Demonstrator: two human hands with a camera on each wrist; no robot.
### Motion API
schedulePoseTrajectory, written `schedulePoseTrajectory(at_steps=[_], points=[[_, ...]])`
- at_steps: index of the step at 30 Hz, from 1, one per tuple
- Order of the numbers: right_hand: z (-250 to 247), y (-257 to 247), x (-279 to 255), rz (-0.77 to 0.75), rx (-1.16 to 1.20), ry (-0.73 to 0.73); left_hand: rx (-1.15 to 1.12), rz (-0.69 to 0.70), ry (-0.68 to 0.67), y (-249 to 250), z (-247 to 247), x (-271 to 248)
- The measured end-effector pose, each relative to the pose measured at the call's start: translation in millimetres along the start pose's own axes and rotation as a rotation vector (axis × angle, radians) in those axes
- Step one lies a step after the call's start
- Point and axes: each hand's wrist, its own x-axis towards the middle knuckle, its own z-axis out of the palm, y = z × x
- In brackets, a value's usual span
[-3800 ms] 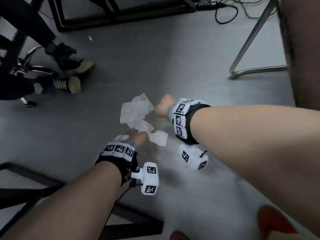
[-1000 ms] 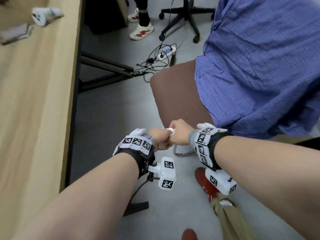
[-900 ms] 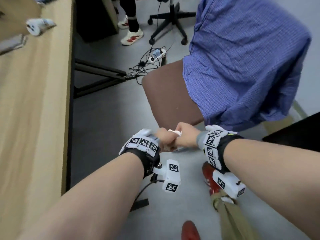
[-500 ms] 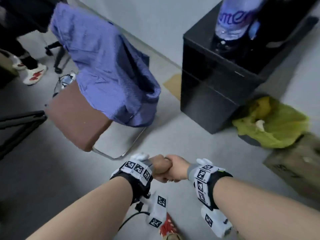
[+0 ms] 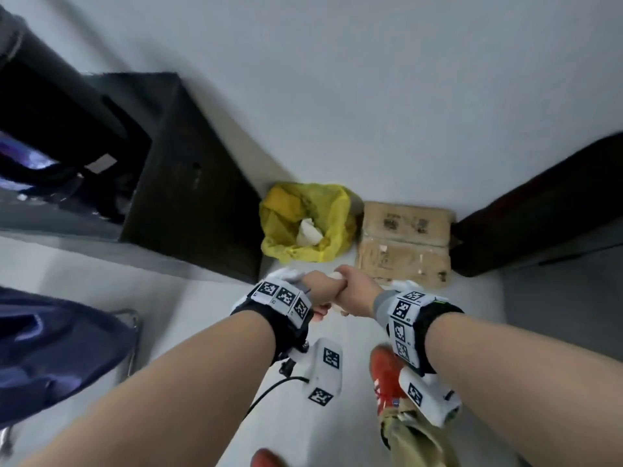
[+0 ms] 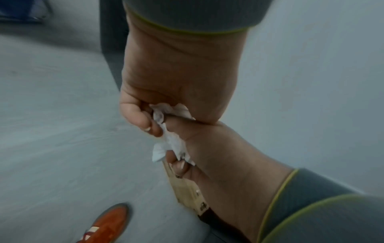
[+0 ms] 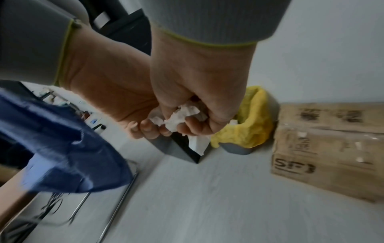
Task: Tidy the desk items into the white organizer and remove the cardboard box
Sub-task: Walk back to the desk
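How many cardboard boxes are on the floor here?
1: the brown taped cardboard box stands against the wall, right of the bin with a yellow bag. Others may be hidden outside the view.

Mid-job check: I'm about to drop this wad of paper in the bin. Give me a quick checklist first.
1. Grip: ok. The left hand and right hand both clutch the crumpled white paper.
2. Paper fully gathered: not ok. A flap hangs below the right fist.
3. Bin mouth open: ok. The grey bin with the yellow plastic liner gapes, with white scrap inside.
4. Hands over the bin: not ok. They look short of it.
5. Approach path: ok. Bare floor between the brown cardboard box and the black cabinet.
6. Room left in the bin: cannot tell.
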Motion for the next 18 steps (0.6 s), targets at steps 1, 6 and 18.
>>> schedulePoseTrajectory(at_steps=[1,6,18], points=[[-17.5,4.4,5.1,-0.001,0.074,0.034,0.023,0.024,0.025,22.7,3.6,4.1],[-49.7,-0.8,45.0,0.037,0.190,0.012,0.049,0.116,0.122,59.9,-17.9,44.7],[-30.5,-24.8,190.3,0.041,0.174,0.177,-0.140,0.254,0.276,66.0,-86.0,170.8]])
